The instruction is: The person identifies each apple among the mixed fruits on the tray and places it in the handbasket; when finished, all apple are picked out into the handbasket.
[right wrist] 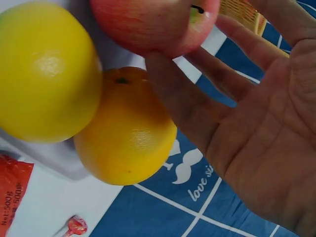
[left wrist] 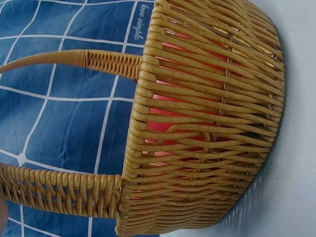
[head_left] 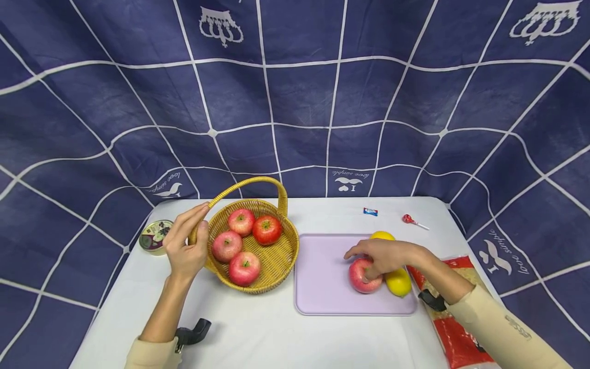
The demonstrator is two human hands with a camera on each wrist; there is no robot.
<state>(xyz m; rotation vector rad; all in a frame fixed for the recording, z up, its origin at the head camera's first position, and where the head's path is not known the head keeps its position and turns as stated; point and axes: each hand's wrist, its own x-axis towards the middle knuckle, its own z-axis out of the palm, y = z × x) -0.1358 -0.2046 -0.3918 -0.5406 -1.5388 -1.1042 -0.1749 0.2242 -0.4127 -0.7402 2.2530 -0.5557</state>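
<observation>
My left hand [head_left: 186, 243] grips the handle [left wrist: 59, 192] of a wicker basket [head_left: 276, 269], which holds several red apples [head_left: 245, 268]. In the left wrist view, red shows through the weave. On the lilac tray [head_left: 318, 302], my right hand [head_left: 384, 255] reaches over another red apple [head_left: 361, 282]. Its thumb overlaps the apple in the head view, while the index fingertip extends past the apple's upper left. The right wrist view shows long, spread fingers beside this apple [right wrist: 148, 24]. Behind the hand are an orange [right wrist: 131, 143] and a yellow lemon-like fruit [right wrist: 44, 74].
A round tin [head_left: 154, 237] stands left of the basket. Beyond the tray lie a small wrapped sweet [head_left: 370, 211] and a red lollipop [head_left: 407, 219]. A red printed bag [head_left: 454, 335] lies at the right, partly under my forearm. A blue checked curtain [head_left: 299, 102] hangs behind the table.
</observation>
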